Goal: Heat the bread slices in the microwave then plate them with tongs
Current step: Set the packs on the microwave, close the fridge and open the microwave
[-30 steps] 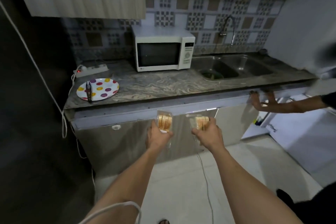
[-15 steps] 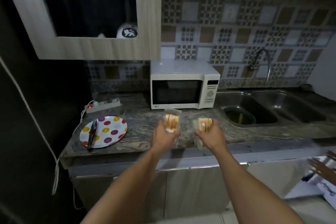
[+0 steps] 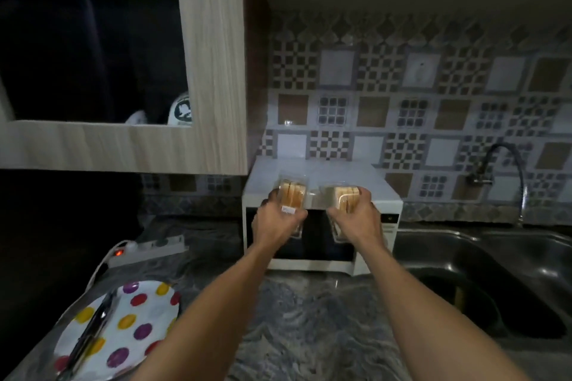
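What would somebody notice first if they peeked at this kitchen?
Probably the two clear packs of bread held up in the middle: the left hand holds the left bread pack and the right hand holds the right bread pack, right in front of the white microwave. Next, the polka-dot plate at the bottom left, with dark tongs lying on it.
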The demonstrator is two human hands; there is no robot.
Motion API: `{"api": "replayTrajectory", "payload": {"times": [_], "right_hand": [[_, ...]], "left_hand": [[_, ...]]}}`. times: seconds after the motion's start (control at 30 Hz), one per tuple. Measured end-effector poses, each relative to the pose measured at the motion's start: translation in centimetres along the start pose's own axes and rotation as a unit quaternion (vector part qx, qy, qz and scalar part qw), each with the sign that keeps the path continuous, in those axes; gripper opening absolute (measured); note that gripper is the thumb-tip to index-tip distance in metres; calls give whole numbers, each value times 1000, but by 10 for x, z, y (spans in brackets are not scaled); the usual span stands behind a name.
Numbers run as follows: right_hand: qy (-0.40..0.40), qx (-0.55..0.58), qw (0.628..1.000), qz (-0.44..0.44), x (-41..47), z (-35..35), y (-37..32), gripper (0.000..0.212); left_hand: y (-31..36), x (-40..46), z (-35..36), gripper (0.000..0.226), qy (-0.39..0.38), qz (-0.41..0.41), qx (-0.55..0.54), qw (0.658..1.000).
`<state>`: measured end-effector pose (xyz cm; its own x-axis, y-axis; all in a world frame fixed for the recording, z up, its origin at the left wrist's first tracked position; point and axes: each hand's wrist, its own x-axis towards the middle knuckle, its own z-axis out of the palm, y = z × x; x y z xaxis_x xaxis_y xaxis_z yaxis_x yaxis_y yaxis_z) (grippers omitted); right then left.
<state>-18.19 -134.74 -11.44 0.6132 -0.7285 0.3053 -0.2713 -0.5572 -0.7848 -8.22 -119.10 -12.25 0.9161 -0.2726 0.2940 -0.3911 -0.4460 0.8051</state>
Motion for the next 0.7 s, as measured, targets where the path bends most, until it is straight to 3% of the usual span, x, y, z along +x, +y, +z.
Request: {"api": "replayTrajectory", "payload": {"times": [0.23,0.37,0.6,0.7], "right_hand": [[-33,-38,999,-5,105,0,5,85],[-50,-24,998,34,151,15,7,85],[-112,-50,989,83,194,38,7,107],[-136,-72,985,75,212,45,8,87]], "left_hand": [[24,92,45,72,12,-21,-26,999],[21,129,61,71,-17,-42,-31,998],[15,178,83,57,-93,-65,-61,992],[10,195,87,41,-141,-67,-74,985]]}}
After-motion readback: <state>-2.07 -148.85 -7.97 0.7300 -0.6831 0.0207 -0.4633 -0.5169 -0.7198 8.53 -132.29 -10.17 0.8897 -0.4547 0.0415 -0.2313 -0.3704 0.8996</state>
